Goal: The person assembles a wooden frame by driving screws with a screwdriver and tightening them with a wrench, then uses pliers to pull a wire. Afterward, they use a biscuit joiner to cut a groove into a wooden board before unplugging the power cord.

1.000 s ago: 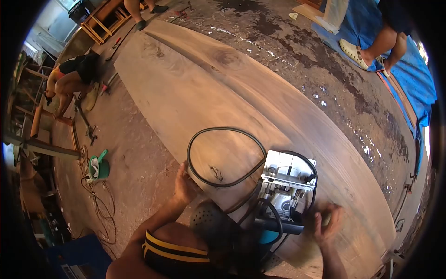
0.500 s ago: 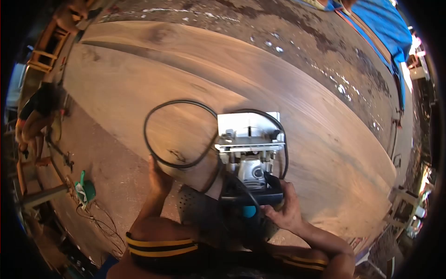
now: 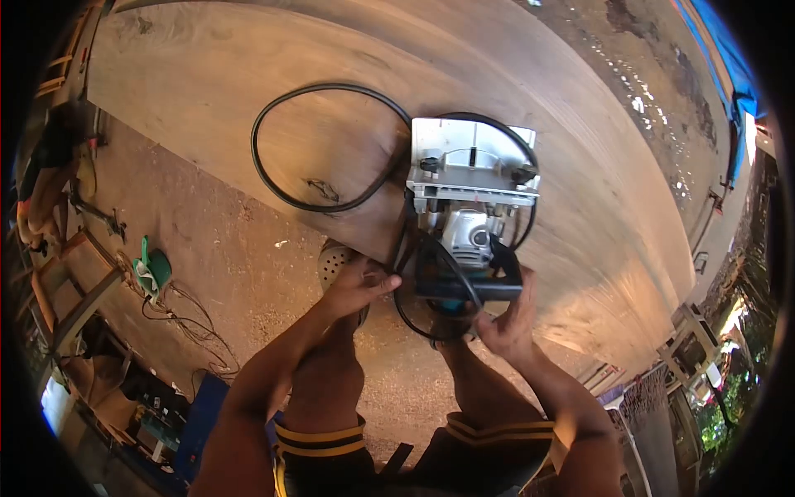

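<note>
A power tool (image 3: pixel 472 236) with a silver base plate and a dark body lies on a large wooden slab (image 3: pixel 580 166). My right hand (image 3: pixel 509 323) grips the tool's dark rear end, thumb toward me. By the slab's near edge, left of the tool, is my left hand (image 3: pixel 358 288), its thumb pointing right toward the black cord; whether it holds anything is unclear. The cord (image 3: pixel 258 149) makes a wide loop on the wood and also passes over and below the tool.
Another person (image 3: pixel 50 178) is at the far left beside a wooden frame (image 3: pixel 79 282). A green and white object (image 3: pixel 151 269) lies on the reddish floor near tangled wires. A blue tarp (image 3: pixel 741 83) hangs at upper right. My legs and a perforated shoe (image 3: pixel 333 263) are below the slab.
The view has tilted down, so slab and tool appear higher and my legs show. My left hand has moved right, from beside the cord loop toward the tool. My right hand stays on the tool.
</note>
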Demonstrator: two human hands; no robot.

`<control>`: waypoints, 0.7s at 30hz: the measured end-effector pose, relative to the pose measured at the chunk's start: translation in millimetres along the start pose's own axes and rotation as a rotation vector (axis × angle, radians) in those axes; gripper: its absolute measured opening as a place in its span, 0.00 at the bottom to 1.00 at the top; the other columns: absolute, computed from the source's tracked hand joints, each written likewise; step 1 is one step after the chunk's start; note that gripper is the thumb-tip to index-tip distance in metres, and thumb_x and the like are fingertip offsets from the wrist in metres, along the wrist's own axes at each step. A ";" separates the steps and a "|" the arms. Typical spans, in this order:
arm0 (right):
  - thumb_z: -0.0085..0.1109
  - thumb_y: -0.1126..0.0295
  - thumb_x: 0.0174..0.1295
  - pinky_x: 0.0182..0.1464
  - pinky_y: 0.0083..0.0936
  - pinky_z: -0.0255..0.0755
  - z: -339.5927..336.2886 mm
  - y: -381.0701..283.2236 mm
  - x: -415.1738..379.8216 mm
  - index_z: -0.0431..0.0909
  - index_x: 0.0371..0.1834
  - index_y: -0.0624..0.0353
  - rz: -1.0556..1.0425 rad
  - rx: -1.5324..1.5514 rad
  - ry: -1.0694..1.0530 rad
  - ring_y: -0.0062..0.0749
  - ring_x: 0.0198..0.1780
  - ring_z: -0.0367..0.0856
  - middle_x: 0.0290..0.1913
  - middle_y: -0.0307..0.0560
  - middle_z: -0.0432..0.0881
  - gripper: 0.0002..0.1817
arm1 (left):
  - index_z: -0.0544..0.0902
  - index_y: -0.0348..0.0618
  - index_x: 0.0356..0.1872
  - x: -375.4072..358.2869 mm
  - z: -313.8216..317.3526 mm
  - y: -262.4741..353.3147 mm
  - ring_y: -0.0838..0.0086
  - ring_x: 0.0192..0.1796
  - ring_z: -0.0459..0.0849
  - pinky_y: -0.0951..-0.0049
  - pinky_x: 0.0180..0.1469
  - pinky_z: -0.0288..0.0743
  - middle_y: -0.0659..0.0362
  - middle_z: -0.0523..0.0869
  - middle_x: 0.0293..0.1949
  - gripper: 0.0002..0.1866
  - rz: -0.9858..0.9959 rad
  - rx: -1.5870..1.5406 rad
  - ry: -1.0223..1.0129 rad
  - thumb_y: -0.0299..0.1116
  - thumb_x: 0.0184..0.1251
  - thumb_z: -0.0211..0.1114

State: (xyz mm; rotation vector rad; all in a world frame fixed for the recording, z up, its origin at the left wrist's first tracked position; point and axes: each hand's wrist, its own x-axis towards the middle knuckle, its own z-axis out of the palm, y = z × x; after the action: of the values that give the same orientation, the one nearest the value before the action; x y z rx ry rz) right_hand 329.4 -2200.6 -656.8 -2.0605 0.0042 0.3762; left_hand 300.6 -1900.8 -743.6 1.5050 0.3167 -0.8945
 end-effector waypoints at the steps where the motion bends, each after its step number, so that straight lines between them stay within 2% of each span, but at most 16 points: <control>1: 0.71 0.67 0.53 0.55 0.46 0.71 -12.1 1.8 6.7 0.67 0.66 0.67 -0.034 -0.154 0.082 0.56 0.54 0.73 0.53 0.61 0.71 0.37 | 0.80 0.39 0.53 -7.4 -0.2 19.4 0.71 0.46 0.86 0.69 0.50 0.81 0.57 0.84 0.43 0.14 0.076 0.196 0.003 0.33 0.72 0.68; 2: 0.71 0.66 0.54 0.55 0.46 0.70 -23.7 2.5 13.9 0.67 0.66 0.67 -0.068 -0.314 0.163 0.56 0.54 0.73 0.53 0.61 0.71 0.37 | 0.80 0.39 0.53 -7.0 -1.1 22.8 0.71 0.46 0.86 0.69 0.50 0.81 0.57 0.84 0.43 0.14 0.089 0.181 -0.013 0.33 0.72 0.68; 4: 0.69 0.63 0.57 0.56 0.48 0.70 -32.1 6.6 41.6 0.68 0.66 0.65 -0.063 -0.527 0.286 0.57 0.56 0.73 0.55 0.63 0.72 0.35 | 0.82 0.39 0.52 -5.4 -12.7 26.3 0.67 0.33 0.86 0.70 0.43 0.81 0.54 0.88 0.35 0.19 0.107 0.497 0.183 0.36 0.65 0.75; 5: 0.68 0.63 0.59 0.55 0.49 0.71 -34.1 5.2 55.6 0.71 0.62 0.62 -0.022 -0.545 0.260 0.59 0.55 0.74 0.54 0.63 0.74 0.30 | 0.84 0.37 0.49 -6.5 -15.9 48.3 0.63 0.34 0.88 0.68 0.41 0.82 0.50 0.89 0.35 0.16 -0.010 0.442 0.222 0.35 0.65 0.74; 6: 0.67 0.64 0.60 0.54 0.49 0.72 -36.9 5.4 70.2 0.74 0.59 0.60 0.020 -0.561 0.237 0.60 0.55 0.75 0.53 0.63 0.76 0.25 | 0.84 0.37 0.49 -5.7 -14.9 61.2 0.63 0.34 0.88 0.68 0.41 0.82 0.50 0.89 0.35 0.16 0.001 0.441 0.215 0.35 0.65 0.74; 8: 0.64 0.66 0.63 0.48 0.48 0.76 -45.4 22.4 100.4 0.78 0.49 0.58 0.043 -0.562 0.200 0.61 0.48 0.81 0.44 0.61 0.82 0.14 | 0.84 0.37 0.49 -2.9 -14.8 81.4 0.61 0.36 0.90 0.67 0.41 0.83 0.49 0.89 0.37 0.16 0.243 0.436 0.425 0.36 0.66 0.72; 10: 0.62 0.68 0.65 0.40 0.46 0.78 -57.2 11.7 133.9 0.79 0.42 0.59 0.073 -0.466 0.296 0.61 0.38 0.84 0.34 0.58 0.85 0.08 | 0.83 0.38 0.51 13.1 -11.6 87.0 0.59 0.37 0.90 0.62 0.42 0.84 0.48 0.89 0.36 0.18 0.315 0.392 0.421 0.39 0.66 0.72; 11: 0.61 0.66 0.66 0.36 0.43 0.78 -67.0 -11.4 153.7 0.79 0.40 0.62 0.044 -0.380 0.355 0.57 0.31 0.84 0.30 0.59 0.84 0.09 | 0.82 0.39 0.53 20.5 -7.0 90.2 0.59 0.39 0.90 0.60 0.44 0.84 0.48 0.89 0.37 0.20 0.376 0.527 0.406 0.39 0.66 0.72; 12: 0.62 0.66 0.66 0.35 0.37 0.78 -80.4 -49.8 168.2 0.81 0.38 0.63 0.170 -0.205 0.285 0.45 0.29 0.85 0.28 0.57 0.85 0.10 | 0.81 0.40 0.55 24.9 0.4 92.4 0.59 0.40 0.90 0.58 0.46 0.84 0.47 0.89 0.38 0.21 0.435 0.656 0.387 0.38 0.65 0.72; 13: 0.61 0.70 0.66 0.36 0.32 0.78 -88.8 -76.8 177.6 0.82 0.39 0.64 0.170 -0.061 0.179 0.34 0.30 0.84 0.29 0.55 0.85 0.08 | 0.81 0.40 0.55 25.7 11.5 95.3 0.59 0.40 0.90 0.58 0.46 0.84 0.47 0.89 0.38 0.21 0.426 0.646 0.392 0.38 0.65 0.72; 15: 0.59 0.74 0.67 0.37 0.29 0.78 -81.9 -164.0 167.4 0.83 0.43 0.63 0.130 0.341 -0.088 0.31 0.31 0.84 0.32 0.53 0.87 0.06 | 0.80 0.42 0.57 27.8 25.4 101.8 0.59 0.45 0.89 0.57 0.50 0.82 0.47 0.88 0.42 0.23 0.169 0.692 0.363 0.38 0.63 0.72; 16: 0.59 0.75 0.68 0.39 0.27 0.79 -75.7 -210.2 151.2 0.85 0.44 0.62 0.011 0.234 -0.289 0.31 0.34 0.86 0.35 0.52 0.88 0.07 | 0.80 0.42 0.56 31.4 30.7 100.3 0.61 0.44 0.88 0.59 0.48 0.82 0.48 0.87 0.41 0.22 0.104 0.690 0.357 0.37 0.64 0.72; 17: 0.63 0.70 0.71 0.46 0.27 0.83 -70.5 -261.8 142.1 0.87 0.47 0.62 -0.014 0.129 -0.576 0.28 0.41 0.88 0.40 0.48 0.90 0.09 | 0.81 0.41 0.55 32.9 33.3 94.8 0.62 0.42 0.88 0.60 0.46 0.81 0.48 0.87 0.40 0.20 0.075 0.662 0.356 0.36 0.64 0.71; 18: 0.64 0.69 0.70 0.46 0.30 0.84 -39.2 -260.5 123.0 0.87 0.52 0.59 -0.250 0.208 -0.594 0.34 0.40 0.90 0.40 0.50 0.91 0.11 | 0.81 0.40 0.54 35.1 34.4 86.8 0.64 0.40 0.87 0.62 0.44 0.81 0.49 0.87 0.40 0.19 0.099 0.608 0.357 0.36 0.65 0.71; 19: 0.65 0.69 0.68 0.46 0.32 0.84 -15.8 -271.3 106.9 0.86 0.55 0.57 -0.320 0.280 -0.679 0.39 0.39 0.90 0.41 0.51 0.91 0.14 | 0.82 0.40 0.53 35.9 33.0 78.4 0.65 0.39 0.87 0.63 0.43 0.81 0.50 0.87 0.39 0.18 0.138 0.540 0.360 0.35 0.65 0.71; 21: 0.66 0.73 0.66 0.46 0.35 0.83 18.9 -292.7 72.9 0.86 0.53 0.61 -0.178 0.156 -1.005 0.42 0.40 0.90 0.43 0.54 0.90 0.13 | 0.83 0.38 0.51 33.4 22.7 61.5 0.68 0.35 0.86 0.66 0.39 0.80 0.51 0.87 0.38 0.15 0.196 0.411 0.355 0.33 0.66 0.71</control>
State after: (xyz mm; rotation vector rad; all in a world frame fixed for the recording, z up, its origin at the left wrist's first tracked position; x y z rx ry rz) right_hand 440.2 -2027.0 -435.6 -1.5128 -0.7211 1.2077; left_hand 356.2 -1942.8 -720.1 2.0442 0.2435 -0.5514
